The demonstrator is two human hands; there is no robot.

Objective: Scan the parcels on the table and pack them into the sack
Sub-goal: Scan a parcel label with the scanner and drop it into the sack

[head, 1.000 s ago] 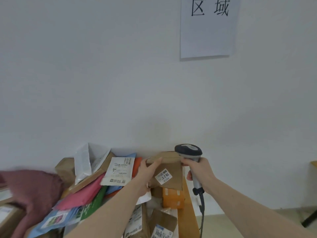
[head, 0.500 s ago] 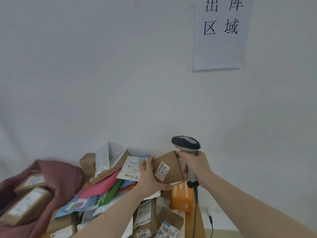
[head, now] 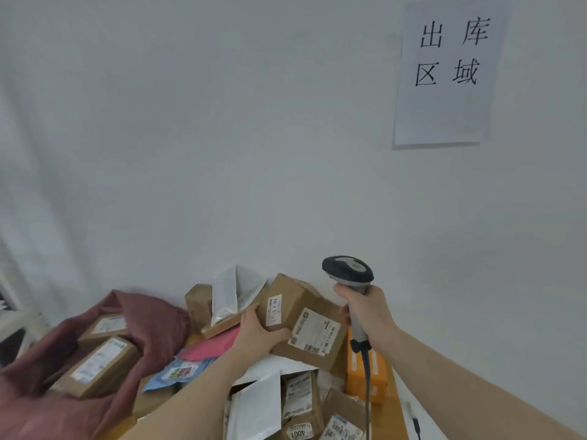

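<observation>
**Box in one hand, scanner in the other**

Gripping from the left side, the left hand (head: 259,328) curls its fingers under a brown cardboard box (head: 301,322) and holds it tilted above the heap, with a white shipping label (head: 314,335) facing the camera and a smaller sticker on its left face. Just to the right, the right hand (head: 368,315) is wrapped round the handle of a grey barcode scanner (head: 347,271), whose head stands upright above the fist; its cable (head: 367,385) hangs down.

Head view: a wooden table (head: 398,404) runs along the bottom, heaped with parcels: a pink mailer (head: 216,344), a blue printed mailer (head: 181,373), white padded envelopes, small brown boxes and an orange box (head: 365,376) near the right edge. At the left lies a dark red sack (head: 149,322), open, with two labelled brown boxes (head: 98,366) inside it.

Behind everything stands a plain white wall (head: 222,138). High on the right, a paper sheet (head: 444,74) bears four black Chinese characters.
</observation>
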